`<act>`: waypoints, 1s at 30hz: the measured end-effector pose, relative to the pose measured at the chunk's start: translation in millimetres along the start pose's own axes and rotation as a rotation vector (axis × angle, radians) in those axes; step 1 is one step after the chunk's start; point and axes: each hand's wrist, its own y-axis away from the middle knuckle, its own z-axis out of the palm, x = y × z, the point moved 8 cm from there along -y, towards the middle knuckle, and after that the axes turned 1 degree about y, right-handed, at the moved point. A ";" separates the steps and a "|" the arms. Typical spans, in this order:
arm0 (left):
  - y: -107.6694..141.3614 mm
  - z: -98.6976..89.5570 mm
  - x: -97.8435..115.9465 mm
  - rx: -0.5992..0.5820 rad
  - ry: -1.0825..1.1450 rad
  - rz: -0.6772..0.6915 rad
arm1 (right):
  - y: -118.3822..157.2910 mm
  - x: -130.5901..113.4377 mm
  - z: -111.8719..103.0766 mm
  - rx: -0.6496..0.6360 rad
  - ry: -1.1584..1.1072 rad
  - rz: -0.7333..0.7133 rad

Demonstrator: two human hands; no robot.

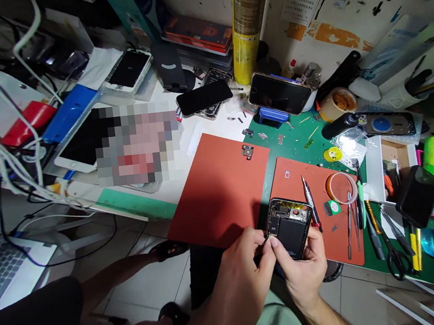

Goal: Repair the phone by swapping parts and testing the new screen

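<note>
The left hand (240, 271) has its thumb and forefinger drawn close together at the lower left edge of the opened phone (293, 232); I cannot tell whether their tips pinch anything. The right hand (304, 275) grips the phone, thumb across its lower face and fingers curled round its right side. The phone is tilted, its inner parts and camera facing up, before the right-hand red mat (289, 188).

From the phone, a small pale frame (287, 174) lies at twelve o'clock on that mat, and a screwdriver (310, 202) just beside the phone at one. At two is a roll of tape (353, 189); scissors (399, 266) lie toward four.

Farther out, at twelve, another phone (279, 94) leans on a blue stand (273, 117). A black phone (204, 97) rests at eleven, a white-framed one (79, 141) at ten. Another person's leg (114, 274) shows near nine.
</note>
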 end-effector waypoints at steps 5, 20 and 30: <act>3.8 1.1 -1.2 0.041 -0.043 -0.072 | 5.1 -0.8 0.4 0.033 0.007 -0.066; 1.4 9.2 -3.6 -0.021 -0.119 -0.113 | 18.9 8.5 -7.2 0.145 0.079 -0.186; 4.8 3.0 3.5 0.057 -0.195 0.049 | 15.4 12.3 -7.3 0.116 0.108 -0.110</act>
